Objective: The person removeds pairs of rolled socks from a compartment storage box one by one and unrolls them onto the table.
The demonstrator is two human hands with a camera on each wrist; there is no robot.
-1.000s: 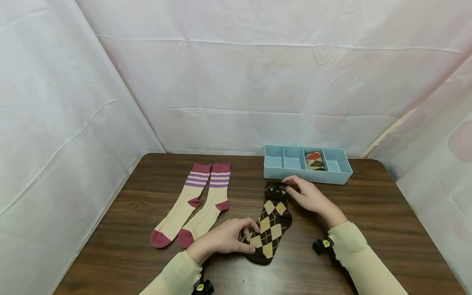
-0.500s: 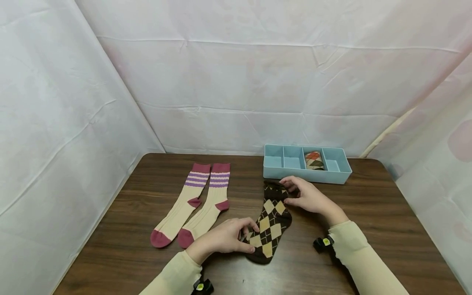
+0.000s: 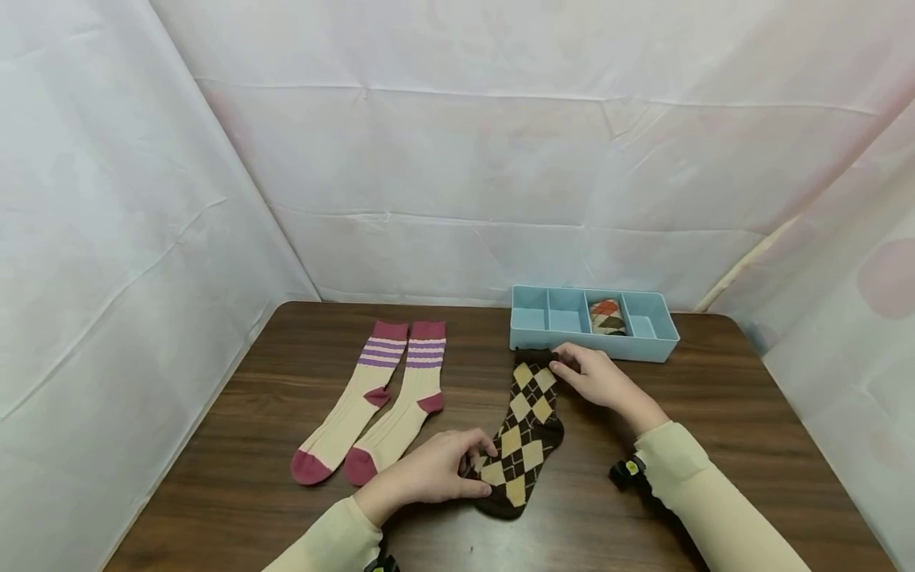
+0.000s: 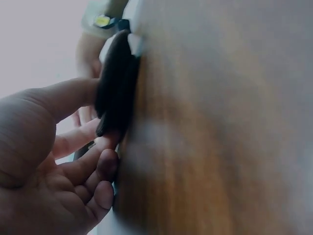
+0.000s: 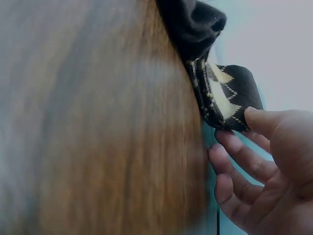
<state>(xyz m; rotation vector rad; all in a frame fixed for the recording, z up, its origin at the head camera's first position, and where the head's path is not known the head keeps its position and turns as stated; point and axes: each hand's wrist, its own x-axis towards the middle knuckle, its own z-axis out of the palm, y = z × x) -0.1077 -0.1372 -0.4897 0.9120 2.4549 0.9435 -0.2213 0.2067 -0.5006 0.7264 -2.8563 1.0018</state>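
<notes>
A dark brown argyle sock (image 3: pixel 527 433) with cream diamonds lies lengthwise on the table, cuff toward the box and toe toward me. At the toe, my left hand (image 3: pixel 446 469) pinches the sock's left side between thumb and fingers. Two dark layers show at that end in the left wrist view. My right hand (image 3: pixel 596 377) pinches the cuff's right corner. In the right wrist view, the thumb lies on top of the patterned cuff (image 5: pixel 227 93), fingers below, and that end is raised with a bend beneath it.
A pair of cream socks (image 3: pixel 400 405) with purple stripes and maroon toes lies flat at left. Behind the cuff stands a light blue divided box (image 3: pixel 593 343), with a folded argyle sock (image 3: pixel 608 316) in one compartment. White cloth hangs around the table (image 3: pixel 250 445).
The bunched cuff of the dark sock has been straightened, and more diamonds show near it. My right hand has gone from loosely spread fingers to pinching the corner. My left hand stays at the toe.
</notes>
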